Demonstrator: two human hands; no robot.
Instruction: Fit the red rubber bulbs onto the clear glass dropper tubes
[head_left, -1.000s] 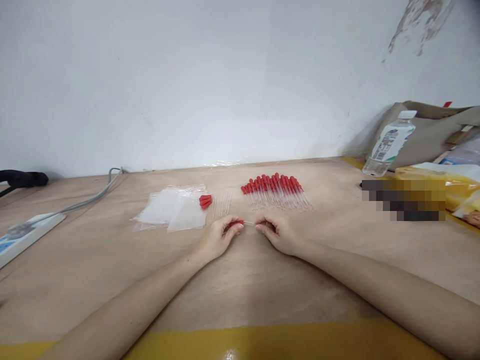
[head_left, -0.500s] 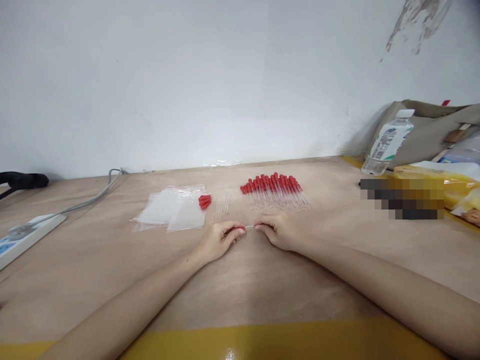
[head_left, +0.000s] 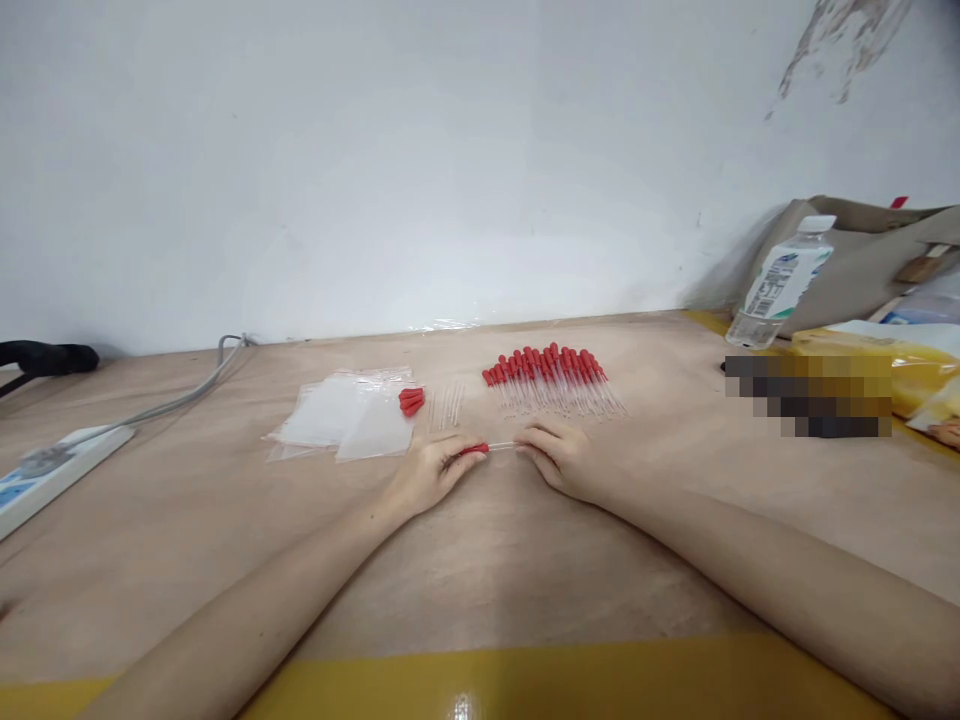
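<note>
My left hand (head_left: 430, 468) pinches a red rubber dropper bulb (head_left: 475, 449) between thumb and fingers. From the bulb's right end runs a thin clear dropper tube (head_left: 502, 446), its far end held in the fingertips of my right hand (head_left: 559, 458). Behind my right hand lies a row of droppers (head_left: 555, 372) with red bulbs and clear tubes. Loose clear tubes (head_left: 448, 406) and a small cluster of red bulbs (head_left: 411, 402) lie behind my left hand. To their left are overlapping clear plastic bags (head_left: 337, 412).
A power strip (head_left: 71, 470) with a grey cable (head_left: 187, 392) sits at the left. A bottle (head_left: 780, 285), a beige bag (head_left: 862, 240) and a yellow package (head_left: 900, 365) stand at the right. The table (head_left: 480, 580) ends at a white wall (head_left: 450, 170).
My left fingers have straightened along the bulb, so more of its red shows. My right hand has shifted slightly right along the tube.
</note>
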